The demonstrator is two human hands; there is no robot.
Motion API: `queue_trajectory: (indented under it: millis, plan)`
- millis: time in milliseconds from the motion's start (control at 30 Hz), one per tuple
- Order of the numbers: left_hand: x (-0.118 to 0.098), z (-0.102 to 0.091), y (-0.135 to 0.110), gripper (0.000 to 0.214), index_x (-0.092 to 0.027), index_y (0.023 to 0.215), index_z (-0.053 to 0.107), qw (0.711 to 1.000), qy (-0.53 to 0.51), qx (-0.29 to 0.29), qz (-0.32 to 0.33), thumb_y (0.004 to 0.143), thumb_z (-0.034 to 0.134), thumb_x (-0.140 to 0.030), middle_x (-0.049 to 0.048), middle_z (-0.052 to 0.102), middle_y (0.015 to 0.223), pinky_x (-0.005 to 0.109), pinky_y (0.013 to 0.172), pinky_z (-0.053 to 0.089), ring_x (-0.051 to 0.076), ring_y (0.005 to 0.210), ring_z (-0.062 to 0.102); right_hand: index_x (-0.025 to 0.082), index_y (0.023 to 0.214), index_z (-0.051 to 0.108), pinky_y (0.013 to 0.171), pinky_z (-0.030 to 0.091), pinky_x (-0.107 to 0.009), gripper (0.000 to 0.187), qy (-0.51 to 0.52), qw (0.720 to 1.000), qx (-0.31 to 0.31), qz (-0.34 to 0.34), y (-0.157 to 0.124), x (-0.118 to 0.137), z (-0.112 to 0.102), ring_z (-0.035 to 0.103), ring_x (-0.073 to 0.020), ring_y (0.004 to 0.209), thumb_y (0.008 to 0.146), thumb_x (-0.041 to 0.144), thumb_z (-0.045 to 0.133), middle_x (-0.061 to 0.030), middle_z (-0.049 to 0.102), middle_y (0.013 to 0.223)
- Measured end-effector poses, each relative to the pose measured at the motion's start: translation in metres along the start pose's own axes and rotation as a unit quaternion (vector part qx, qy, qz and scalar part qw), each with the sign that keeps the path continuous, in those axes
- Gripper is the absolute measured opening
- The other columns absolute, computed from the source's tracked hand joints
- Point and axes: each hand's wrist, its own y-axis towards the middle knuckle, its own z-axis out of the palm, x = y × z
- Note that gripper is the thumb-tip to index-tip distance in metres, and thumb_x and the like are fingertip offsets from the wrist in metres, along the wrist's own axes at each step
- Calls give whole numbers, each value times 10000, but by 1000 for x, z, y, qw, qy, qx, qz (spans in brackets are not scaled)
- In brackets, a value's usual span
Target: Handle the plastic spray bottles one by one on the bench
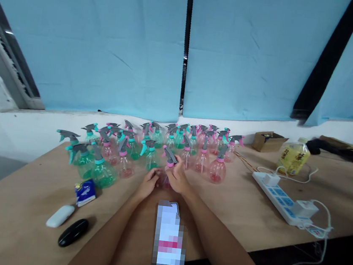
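Between my hands stands a pink spray bottle (165,184) with a grey and pink trigger head, upright on the table. My right hand (177,176) grips it around the collar and upper body, the thumb and fingers near the trigger head. My left hand (149,183) curls against the left side of the body, its fingertips partly hidden. Close around stand more spray bottles: a green one (152,160) behind to the left, a pink one (125,167) further left, and pink ones (217,171) to the right.
Several green and pink spray bottles fill the back of the table (224,214). A phone (170,229) lies before me. At left are a blue packet (85,192), a white case (60,216) and a black case (73,232). A power strip (279,199), yellow-labelled bottle (293,157) and cardboard box (267,143) are right.
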Motion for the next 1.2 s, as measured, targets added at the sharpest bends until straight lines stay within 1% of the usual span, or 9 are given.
queue_trajectory:
  millis: [133, 200, 267, 367, 533, 600, 767, 967, 1200]
  plan:
    - [-1, 0, 0, 416, -190, 1171, 521, 1000, -12, -19, -7, 854, 543, -460, -60, 527, 658, 234, 497, 354, 107, 503, 510, 116, 1412, 276, 1035, 350, -548, 536, -97, 995, 2, 20, -1, -5, 3, 473, -306, 1180, 961, 371, 412, -192, 494, 1250]
    - [-1, 1, -1, 455, -189, 1197, 488, 1000, -18, -10, -11, 849, 555, -476, -62, 537, 653, 234, 493, 351, 104, 489, 511, 106, 1407, 298, 1031, 336, -572, 526, -127, 992, 9, 21, 0, -6, 4, 466, -321, 1172, 976, 394, 384, -199, 496, 1247]
    - [0, 2, -2, 468, -193, 1203, 453, 1000, -20, 6, -11, 847, 567, -475, -71, 539, 629, 232, 501, 357, 101, 479, 508, 91, 1409, 301, 1032, 339, -564, 526, -134, 991, 9, 15, 0, -8, 5, 463, -323, 1176, 986, 398, 360, -210, 489, 1260]
    - [1, 3, -3, 432, -210, 1154, 421, 1000, -19, 18, -11, 842, 575, -466, -85, 533, 611, 227, 512, 365, 94, 475, 505, 80, 1413, 293, 1030, 367, -521, 529, -116, 993, -4, 11, 0, -12, 9, 466, -312, 1188, 990, 392, 351, -214, 491, 1253]
    - [2, 3, -1, 420, -229, 1109, 407, 999, -27, 12, -24, 822, 583, -479, -79, 555, 657, 224, 509, 361, 87, 472, 503, 69, 1395, 318, 1032, 383, -490, 544, -83, 995, -35, 30, -3, -16, 12, 467, -304, 1209, 977, 409, 389, -219, 495, 1242]
    - [0, 3, -1, 382, -224, 1071, 443, 999, -22, 18, -20, 820, 589, -473, -69, 560, 671, 225, 514, 365, 86, 477, 504, 69, 1395, 313, 1039, 378, -494, 555, -76, 996, -45, 33, -5, -17, 13, 460, -304, 1219, 970, 413, 405, -221, 489, 1249]
    - [-6, 3, -4, 239, -194, 861, 544, 999, 8, 53, 5, 838, 578, -429, -31, 579, 744, 231, 552, 387, 87, 534, 522, 80, 1402, 289, 1056, 367, -496, 591, -61, 995, -63, 54, -9, -21, 15, 450, -292, 1223, 951, 433, 437, -218, 460, 1254]
    - [-8, 3, -5, 251, -195, 891, 570, 999, 9, 37, -11, 830, 582, -439, -20, 602, 806, 235, 566, 406, 103, 569, 574, 83, 1360, 321, 1043, 377, -473, 561, -42, 993, -69, 81, -11, -22, 17, 452, -272, 1193, 941, 433, 449, -207, 450, 1241]
    - [-7, 3, -4, 341, -194, 1038, 585, 999, 10, 28, -14, 827, 589, -461, 36, 674, 977, 240, 552, 420, 110, 580, 602, 123, 1358, 295, 1047, 375, -478, 613, -13, 990, -78, 115, -11, -22, 17, 450, -271, 1180, 865, 390, 541, -169, 429, 1204]
